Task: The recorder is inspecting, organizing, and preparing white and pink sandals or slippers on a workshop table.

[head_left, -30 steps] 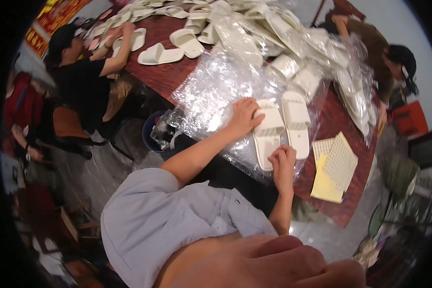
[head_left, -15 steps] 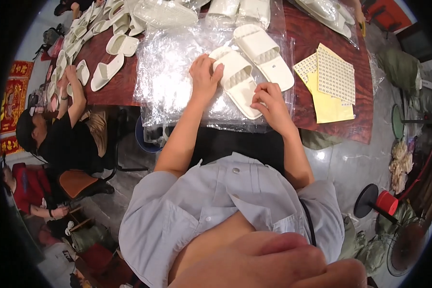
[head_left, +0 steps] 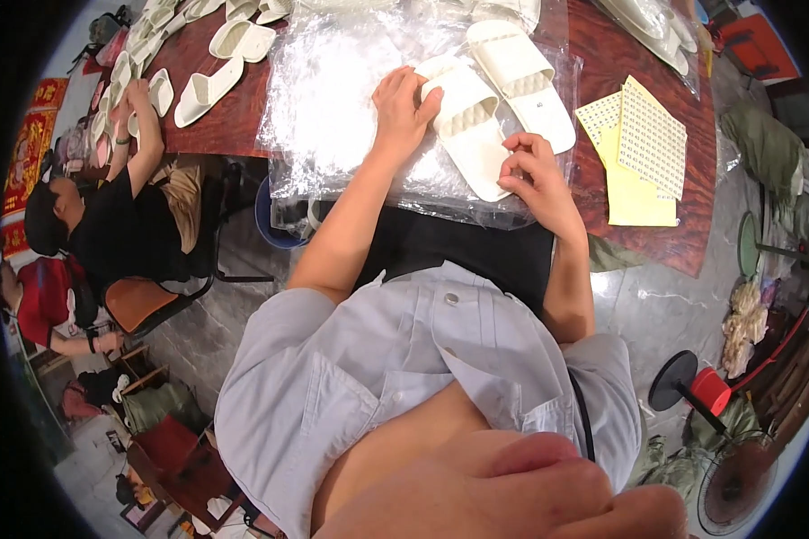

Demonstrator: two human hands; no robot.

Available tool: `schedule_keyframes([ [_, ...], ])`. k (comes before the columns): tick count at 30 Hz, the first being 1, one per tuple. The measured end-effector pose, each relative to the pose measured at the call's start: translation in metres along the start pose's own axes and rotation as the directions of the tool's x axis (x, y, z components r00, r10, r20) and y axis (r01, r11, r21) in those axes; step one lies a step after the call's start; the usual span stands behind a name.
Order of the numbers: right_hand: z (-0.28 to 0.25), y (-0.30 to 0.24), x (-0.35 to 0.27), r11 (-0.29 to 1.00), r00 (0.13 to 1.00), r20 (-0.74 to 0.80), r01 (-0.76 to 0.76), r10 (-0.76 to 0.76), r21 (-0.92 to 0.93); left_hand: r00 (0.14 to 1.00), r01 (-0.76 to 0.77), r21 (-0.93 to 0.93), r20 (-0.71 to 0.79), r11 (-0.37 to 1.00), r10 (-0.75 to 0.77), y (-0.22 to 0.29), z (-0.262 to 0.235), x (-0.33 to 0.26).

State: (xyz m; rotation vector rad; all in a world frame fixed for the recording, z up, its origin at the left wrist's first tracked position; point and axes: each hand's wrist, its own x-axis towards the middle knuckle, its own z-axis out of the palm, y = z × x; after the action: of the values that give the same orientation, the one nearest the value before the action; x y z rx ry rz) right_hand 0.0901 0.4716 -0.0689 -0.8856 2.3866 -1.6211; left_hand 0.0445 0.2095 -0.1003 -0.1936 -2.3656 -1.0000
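Observation:
A white slipper (head_left: 466, 112) lies on a stack of clear plastic bags (head_left: 328, 108), heel toward me. My left hand (head_left: 403, 112) grips its left side by the strap, thumb against the strap's edge. At its heel, my right hand (head_left: 537, 180) has thumb and fingers curled together, touching the sole; anything pinched between them is too small to make out. The matching slipper (head_left: 523, 76) rests just beyond to the right, a small dark-marked sticker (head_left: 539, 105) on its heel. Right of the bags are sheets of small printed labels (head_left: 653, 144) with yellow backing (head_left: 634, 202).
Many loose white slippers (head_left: 211, 90) cover the far left of the reddish wooden table (head_left: 216, 135). Bagged slippers (head_left: 652, 31) lie at the far right. A person in black (head_left: 135, 216) works at the left side. A blue bucket (head_left: 274, 220) stands below the table edge.
The view has shifted, so the table sits slightly higher and farther right. Both hands stay at the same slipper, the right one still by its heel.

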Motion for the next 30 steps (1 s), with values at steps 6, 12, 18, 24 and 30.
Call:
schedule_keyframes([
  [6, 0.014, -0.006, 0.007, 0.98, 0.993, -0.114, 0.0, -0.024, -0.2, 1.0, -0.018, 0.087, -0.007, 0.996, 0.019, 0.008, -0.002, 0.001],
  [12, 0.015, -0.008, 0.011, 0.987, 0.988, -0.144, -0.073, 0.052, -0.143, 0.998, -0.055, 0.06, -0.013, 0.997, 0.056, 0.0, 0.001, 0.004],
  [18, 0.021, -0.007, 0.012, 0.991, 0.975, -0.201, -0.113, 0.096, -0.075, 0.995, -0.081, 0.093, -0.055, 0.992, 0.086, 0.0, 0.003, 0.001],
  [24, 0.021, -0.006, 0.014, 0.987, 0.95, -0.289, -0.145, 0.118, -0.074, 0.999, -0.038, 0.06, -0.025, 0.997, 0.039, -0.001, 0.004, 0.002],
  [30, 0.001, -0.02, 0.022, 0.977, 0.951, -0.303, -0.121, 0.063, -0.177, 1.0, 0.021, 0.03, 0.005, 0.999, -0.021, 0.006, 0.001, 0.001],
])
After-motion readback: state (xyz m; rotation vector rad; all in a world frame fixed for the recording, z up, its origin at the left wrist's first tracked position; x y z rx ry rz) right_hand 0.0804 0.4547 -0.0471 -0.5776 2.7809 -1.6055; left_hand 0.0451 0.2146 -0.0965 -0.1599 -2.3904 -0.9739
